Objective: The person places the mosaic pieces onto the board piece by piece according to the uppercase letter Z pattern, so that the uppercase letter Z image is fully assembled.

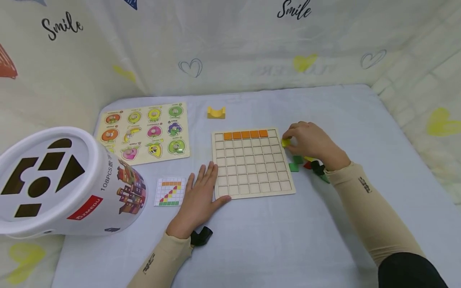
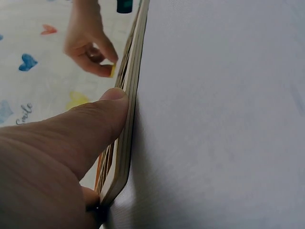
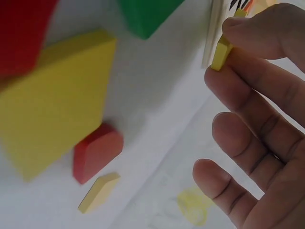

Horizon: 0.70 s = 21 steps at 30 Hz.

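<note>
A wooden grid board (image 1: 252, 163) lies flat on the table, with a row of orange square tiles (image 1: 245, 135) along its far edge. My left hand (image 1: 197, 202) rests with straight fingers at the board's left edge, and its thumb (image 2: 112, 112) touches the near edge. Beside the far right corner, my right hand (image 1: 310, 140) pinches a small yellow tile (image 3: 220, 52) between thumb and fingertips. The other fingers are spread apart in the right wrist view. Below that hand lie green tiles (image 1: 294, 167), a red tile (image 3: 97, 150) and yellow tiles (image 3: 57, 100), partly hidden in the head view.
A pattern card (image 1: 170, 192) with coloured squares lies left of my left hand. Behind it is a fruit picture board (image 1: 145, 138). A yellow arch-shaped block (image 1: 216, 113) stands at the back. A large white bucket (image 1: 83, 188) with shaped holes in its lid occupies the left side.
</note>
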Each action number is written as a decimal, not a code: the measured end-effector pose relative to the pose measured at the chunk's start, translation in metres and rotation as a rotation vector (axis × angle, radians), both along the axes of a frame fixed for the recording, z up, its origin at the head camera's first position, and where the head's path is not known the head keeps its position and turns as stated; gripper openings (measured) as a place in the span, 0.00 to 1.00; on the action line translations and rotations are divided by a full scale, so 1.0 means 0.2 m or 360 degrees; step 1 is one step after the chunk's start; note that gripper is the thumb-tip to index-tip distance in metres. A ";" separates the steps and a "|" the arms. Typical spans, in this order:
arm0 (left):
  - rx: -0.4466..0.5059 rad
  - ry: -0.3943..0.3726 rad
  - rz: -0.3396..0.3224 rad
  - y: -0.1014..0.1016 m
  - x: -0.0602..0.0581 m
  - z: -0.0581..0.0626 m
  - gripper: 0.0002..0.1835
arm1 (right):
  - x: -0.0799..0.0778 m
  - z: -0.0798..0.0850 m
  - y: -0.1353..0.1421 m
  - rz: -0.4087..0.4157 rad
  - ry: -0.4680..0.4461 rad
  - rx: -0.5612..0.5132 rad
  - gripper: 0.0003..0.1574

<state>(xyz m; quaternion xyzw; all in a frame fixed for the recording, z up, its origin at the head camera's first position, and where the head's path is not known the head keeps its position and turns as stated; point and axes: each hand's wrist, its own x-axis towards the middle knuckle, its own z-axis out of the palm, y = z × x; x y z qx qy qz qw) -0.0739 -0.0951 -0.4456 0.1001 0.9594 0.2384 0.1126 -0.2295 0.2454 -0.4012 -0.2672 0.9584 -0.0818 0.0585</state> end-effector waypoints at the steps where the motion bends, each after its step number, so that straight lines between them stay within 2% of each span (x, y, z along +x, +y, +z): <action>1: -0.0001 0.0001 0.0001 0.00 0.00 0.00 0.55 | 0.00 0.00 -0.01 0.0013 0.0007 -0.0019 0.16; 5: -0.0001 0.0001 0.0006 0.00 0.00 0.00 0.55 | -0.03 -0.01 -0.08 0.0109 0.0030 -0.0083 0.14; 10: 0.0003 -0.0016 0.0003 0.01 0.00 0.00 0.56 | -0.06 -0.03 -0.16 0.0191 0.0065 -0.0085 0.14; 21: -0.0021 -0.0002 0.0005 0.01 -0.01 0.00 0.55 | -0.09 -0.02 -0.24 0.0164 0.0055 -0.0047 0.16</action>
